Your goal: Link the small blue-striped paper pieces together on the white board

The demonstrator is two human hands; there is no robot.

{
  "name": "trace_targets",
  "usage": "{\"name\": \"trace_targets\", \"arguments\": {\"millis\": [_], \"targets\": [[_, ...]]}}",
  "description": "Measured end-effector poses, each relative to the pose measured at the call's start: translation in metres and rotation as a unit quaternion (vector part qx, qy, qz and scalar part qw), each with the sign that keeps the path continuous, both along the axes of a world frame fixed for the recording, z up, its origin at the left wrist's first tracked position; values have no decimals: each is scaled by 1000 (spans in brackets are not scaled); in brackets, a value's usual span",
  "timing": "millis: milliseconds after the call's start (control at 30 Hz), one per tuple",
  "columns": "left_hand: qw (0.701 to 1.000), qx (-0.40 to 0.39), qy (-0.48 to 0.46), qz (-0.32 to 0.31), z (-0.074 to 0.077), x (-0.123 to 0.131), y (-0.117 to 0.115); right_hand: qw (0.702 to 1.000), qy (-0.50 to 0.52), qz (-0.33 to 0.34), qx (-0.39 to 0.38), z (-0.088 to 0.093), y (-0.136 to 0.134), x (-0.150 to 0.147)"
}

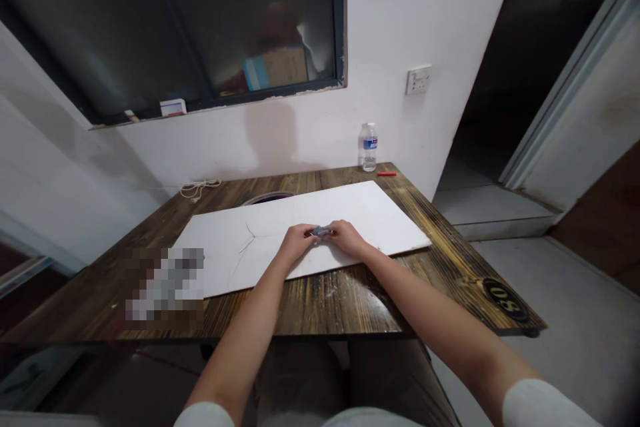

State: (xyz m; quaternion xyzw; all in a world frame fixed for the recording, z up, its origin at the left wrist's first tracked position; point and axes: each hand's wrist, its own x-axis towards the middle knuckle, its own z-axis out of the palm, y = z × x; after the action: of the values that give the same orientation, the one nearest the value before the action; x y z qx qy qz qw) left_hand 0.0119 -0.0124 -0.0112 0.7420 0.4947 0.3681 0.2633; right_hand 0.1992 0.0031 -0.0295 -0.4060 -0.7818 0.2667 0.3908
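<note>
My left hand (297,242) and my right hand (347,237) meet over the middle of a white board (360,213). Between their fingertips is a small, shiny, blue-grey object (321,232), possibly a clear plastic packet. My fingers hide most of it, and I cannot tell exactly what it is. Both hands rest on or just above the board, which lies flat on a dark wood-grain table (310,300). Thin, branching crack-like lines mark the board's left part.
A plastic water bottle (369,147) and a red stick (387,173) stand at the table's far edge. A white cable (199,189) lies back left, beside a round dark-rimmed opening (269,197). A pixelated patch (165,283) covers the table's near left.
</note>
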Motion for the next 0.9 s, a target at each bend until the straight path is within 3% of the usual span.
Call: {"name": "trace_targets", "arguments": {"millis": [133, 300, 567, 700, 900], "targets": [[998, -31, -36, -43, 0, 1, -2, 998, 48, -5, -33, -1, 0, 2], [997, -44, -52, -45, 1, 2, -5, 997, 46, -32, -56, -3, 0, 2], [998, -36, -43, 15, -1, 1, -2, 999, 16, -44, -4, -3, 3, 5], [998, -45, -14, 50, 2, 2, -2, 998, -23, -40, -36, -4, 5, 6], [999, -34, -11, 36, 0, 1, -2, 998, -37, 13, -55, -2, 3, 7]]}}
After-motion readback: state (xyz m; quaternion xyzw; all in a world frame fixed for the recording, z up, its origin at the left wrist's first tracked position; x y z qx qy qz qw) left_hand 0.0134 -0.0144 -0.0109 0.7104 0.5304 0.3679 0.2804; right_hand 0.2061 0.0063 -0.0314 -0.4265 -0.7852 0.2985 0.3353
